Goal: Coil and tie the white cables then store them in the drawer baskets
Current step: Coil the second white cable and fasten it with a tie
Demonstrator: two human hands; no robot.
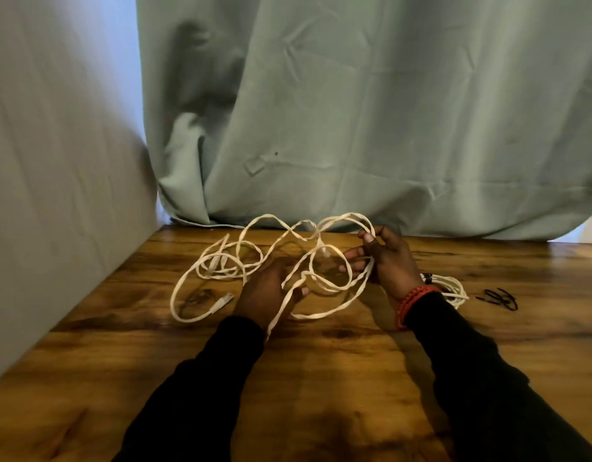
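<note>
A long flat white cable [201,271] lies in loose tangled loops on the wooden table [321,378], one plug end [223,300] resting at the left. My left hand [268,291] holds a strand of it near the middle, fingers curled round the cable. My right hand [384,258] is raised slightly and grips several loops between thumb and fingers. A second white cable [451,288], coiled and bound, lies just behind my right wrist, partly hidden by it. No drawer or baskets are in view.
A few black ties [499,298] lie on the table at the right. A pale green curtain [388,128] hangs along the far table edge. A grey wall [54,195] borders the table on the left.
</note>
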